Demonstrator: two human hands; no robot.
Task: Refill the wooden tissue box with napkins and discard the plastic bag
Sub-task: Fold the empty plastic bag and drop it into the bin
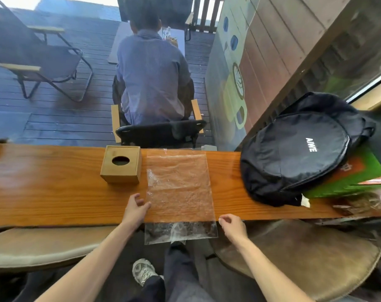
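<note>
One flat, empty, clear plastic bag (178, 186)

Bare forearms, dark trousers (180, 269), grey sneaker (143, 271)

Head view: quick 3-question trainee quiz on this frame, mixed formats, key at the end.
1. True or false: the plastic bag lies wholly on the wooden counter.
2. What stands just left of the bag? A) backpack B) wooden tissue box C) shoe
3. Fill in: the left hand is at the bag's ___ edge, the right hand at its near right corner.

Key: 1 false, its near end hangs over the counter edge. 2 B, the wooden tissue box. 3 left.
</note>
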